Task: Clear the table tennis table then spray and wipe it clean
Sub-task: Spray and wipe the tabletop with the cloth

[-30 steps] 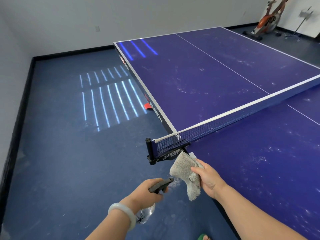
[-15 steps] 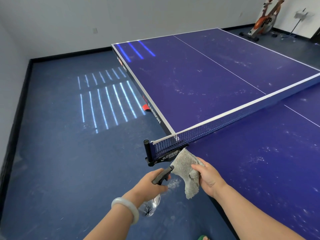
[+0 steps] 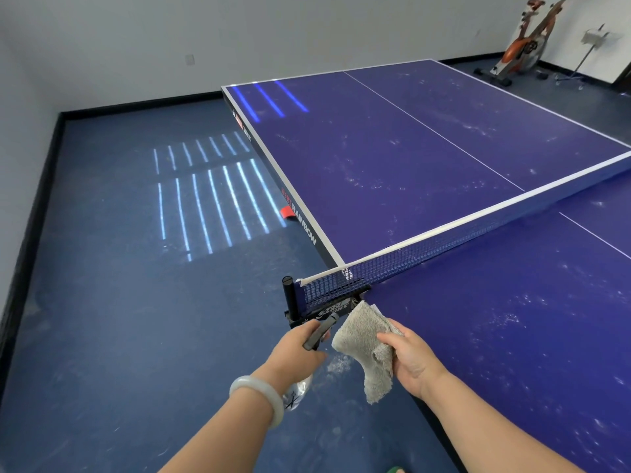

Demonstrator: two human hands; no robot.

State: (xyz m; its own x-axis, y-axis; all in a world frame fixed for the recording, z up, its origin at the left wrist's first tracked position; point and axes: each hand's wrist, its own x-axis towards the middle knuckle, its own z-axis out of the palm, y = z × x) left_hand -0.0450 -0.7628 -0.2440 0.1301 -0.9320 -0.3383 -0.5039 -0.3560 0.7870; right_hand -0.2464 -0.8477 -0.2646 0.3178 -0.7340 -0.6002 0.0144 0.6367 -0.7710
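Left fingers (image 3: 316, 327): curled round the dark trigger head of the spray bottle (image 3: 300, 392), gripping it.
Left hand (image 3: 295, 353): held off the tabletop's side edge, over the floor; a pale bangle (image 3: 256, 396) sits on the wrist.
Spray bottle: clear body hangs below the left hand, mostly hidden by it; the nozzle points toward the cloth.
Right fingers (image 3: 389, 337): thumb and fingers pinch the grey cloth (image 3: 363, 349) in a bunch.
Right hand (image 3: 411, 361): at the near corner of the tabletop, just beside the net post.
Cloth: upper end stands against the net clamp, lower end droops past the table's edge.
Net post (image 3: 289, 295): black, upright, clamped to the table's side.
Net (image 3: 426, 254): stretched across the table.
Tabletop (image 3: 392, 165): blue, flecked with whitish smears on both halves.
Floor (image 3: 136, 319): blue, with stripes of light.
Far corner: an orange exercise bike (image 3: 522, 46) near the wall.
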